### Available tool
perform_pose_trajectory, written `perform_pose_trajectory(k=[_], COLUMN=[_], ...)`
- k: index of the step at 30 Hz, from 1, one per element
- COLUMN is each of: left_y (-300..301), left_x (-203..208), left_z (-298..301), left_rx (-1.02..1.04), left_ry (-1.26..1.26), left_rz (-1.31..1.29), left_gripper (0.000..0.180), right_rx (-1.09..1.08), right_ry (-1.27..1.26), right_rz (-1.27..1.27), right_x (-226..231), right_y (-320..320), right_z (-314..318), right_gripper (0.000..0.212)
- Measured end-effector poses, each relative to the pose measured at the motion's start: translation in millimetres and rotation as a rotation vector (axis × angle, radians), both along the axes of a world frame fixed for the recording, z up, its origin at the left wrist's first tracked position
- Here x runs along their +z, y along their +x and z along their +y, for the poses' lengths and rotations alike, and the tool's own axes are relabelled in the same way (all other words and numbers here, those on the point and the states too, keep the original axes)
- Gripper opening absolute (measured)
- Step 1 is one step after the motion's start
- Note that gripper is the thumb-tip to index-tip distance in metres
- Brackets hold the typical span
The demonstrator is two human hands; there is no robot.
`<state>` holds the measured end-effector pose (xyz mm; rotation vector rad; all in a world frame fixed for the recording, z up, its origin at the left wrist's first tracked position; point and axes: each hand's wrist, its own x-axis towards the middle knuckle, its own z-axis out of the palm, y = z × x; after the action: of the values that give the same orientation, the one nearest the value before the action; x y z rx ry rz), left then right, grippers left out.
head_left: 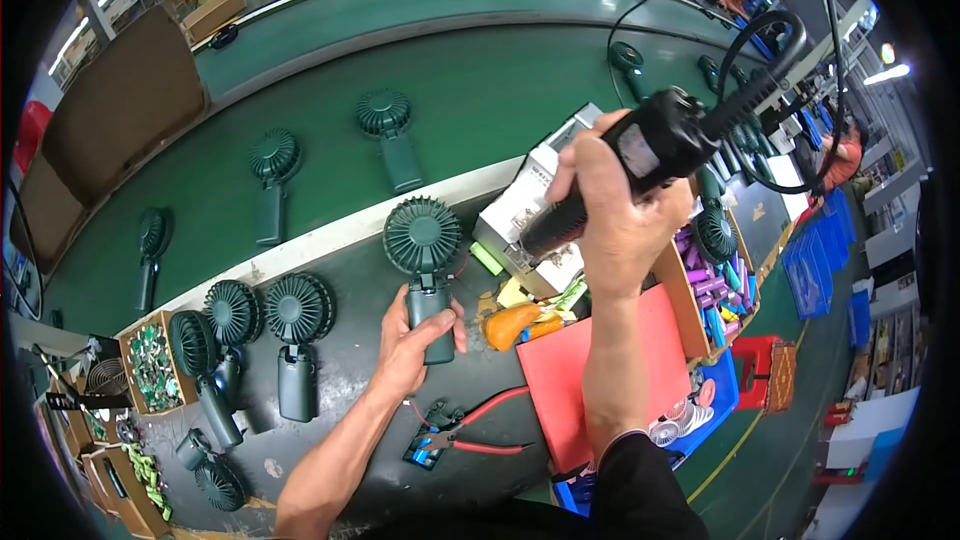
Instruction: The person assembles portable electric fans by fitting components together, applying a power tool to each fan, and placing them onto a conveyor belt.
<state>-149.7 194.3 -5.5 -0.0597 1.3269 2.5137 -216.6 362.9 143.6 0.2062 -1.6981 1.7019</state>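
Left of the left hand (405,352), dark green fans (297,308) lie on the surface (355,280); that hand holds another fan (422,237) by its handle. Red-handled pliers (490,448) lie right of its wrist. The right hand (622,215) grips a black corded tool (655,145).

Bright, fairly even indoor light covers the scene, with a glowing ceiling tube (888,72) at the upper right. Faint sheen lies on the green conveyor belt (500,65), and soft, pale-edged shadows darken the counter (355,350). The handheld fan (422,237) at the center is crisp, its ribs distinct; the right hand (632,220) and the black power screwdriver (650,145) look slightly softer. The black sleeve (645,485) loses most detail. Fisheye distortion bows the belt's long edges, the distant blue crates (822,255) are less clear, and black fills the corners.
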Motion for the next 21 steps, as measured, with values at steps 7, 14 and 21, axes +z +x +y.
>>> perform_pose_trajectory(k=[7,14,21], left_y=[-2.4,-1.7,-1.2], left_x=[-5.4,-3.4,-3.0], left_z=[2.7,-3.1,-0.6], left_rx=[0.019,0.026,0.01], left_ry=[0.013,0.083,0.093], left_rz=[-0.007,-0.028,-0.042], left_gripper=[0.036,0.033,0.03], right_rx=[0.317,0.423,0.442], right_ry=[-0.136,-0.122,-0.136], right_rz=[0.066,0.157,0.141], right_x=[-14.8,-31.0,-37.4], right_y=[-3.8,3.9,5.1], right_z=[-3.3,-30.2,-31.7], right_gripper=[0.02,0.04,0.041])
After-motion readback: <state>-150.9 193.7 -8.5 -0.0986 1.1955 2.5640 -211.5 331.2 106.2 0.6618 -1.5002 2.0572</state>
